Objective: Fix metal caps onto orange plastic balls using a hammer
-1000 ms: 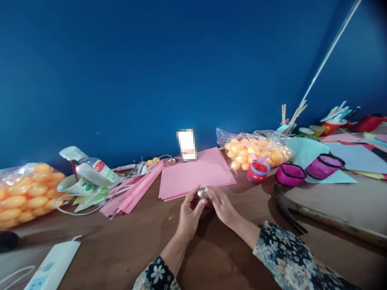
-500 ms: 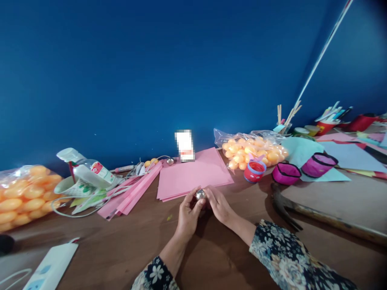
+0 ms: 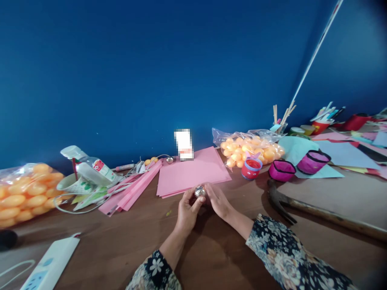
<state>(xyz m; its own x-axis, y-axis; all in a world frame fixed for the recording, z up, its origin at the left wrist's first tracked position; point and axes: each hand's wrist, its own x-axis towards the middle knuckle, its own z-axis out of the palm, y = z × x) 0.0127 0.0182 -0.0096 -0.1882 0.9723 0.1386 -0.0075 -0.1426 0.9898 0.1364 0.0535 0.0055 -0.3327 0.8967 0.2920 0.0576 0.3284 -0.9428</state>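
A small shiny silver foil ball (image 3: pixel 200 191) sits between the thumb and fingers of my left hand (image 3: pixel 186 213), just in front of a stack of pink paper (image 3: pixel 193 171). My right hand (image 3: pixel 220 202) is beside the ball, its fingers stretched out and held together, the palm turned toward it. Whether the right fingertips touch the ball I cannot tell. Another silver ball (image 3: pixel 169 160) lies behind the paper's left corner.
On the right are a hammer (image 3: pixel 317 211), purple fabric cups (image 3: pixel 281 170), a red cup (image 3: pixel 251 169) and a bag of orange balls (image 3: pixel 248 149). Pink strips (image 3: pixel 137 189), a bottle (image 3: pixel 101 169), a power strip (image 3: pixel 51 264) and another bag of orange balls (image 3: pixel 27 195) are on the left.
My right hand's fingers have straightened and moved slightly off the ball. My left hand keeps the ball in nearly the same place. The whole view has shifted slightly.
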